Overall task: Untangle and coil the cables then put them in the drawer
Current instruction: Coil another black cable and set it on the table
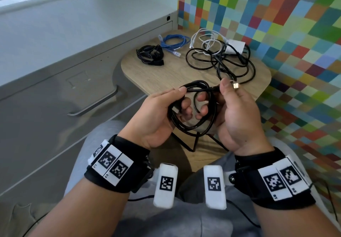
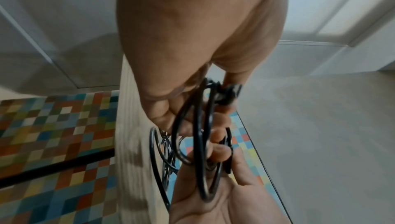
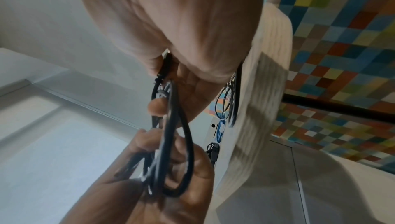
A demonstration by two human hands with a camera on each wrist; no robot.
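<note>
A black cable (image 1: pixel 191 124) hangs in loose loops between my two hands, above my lap and in front of the small wooden table (image 1: pixel 166 74). My left hand (image 1: pixel 184 98) grips one side of the loops, thumb on top and fingers curled through them. My right hand (image 1: pixel 227 89) pinches the cable's end, and a metal USB plug (image 1: pixel 235 85) sticks out past the thumb. The left wrist view shows the loops (image 2: pixel 203 126) running from my left hand (image 2: pixel 192 41) down into my right palm (image 2: pixel 224 202). From the right wrist, the black plug body (image 3: pixel 166 63) sits between thumb and finger.
On the table lie a small black coiled cable (image 1: pixel 150 54), a blue network cable (image 1: pixel 174 42), a white cable with a charger (image 1: pixel 234 46) and a tangled black cable (image 1: pixel 221 61). A grey drawer front with a metal handle (image 1: pixel 96 105) stands shut at left. A colourful checked wall is at right.
</note>
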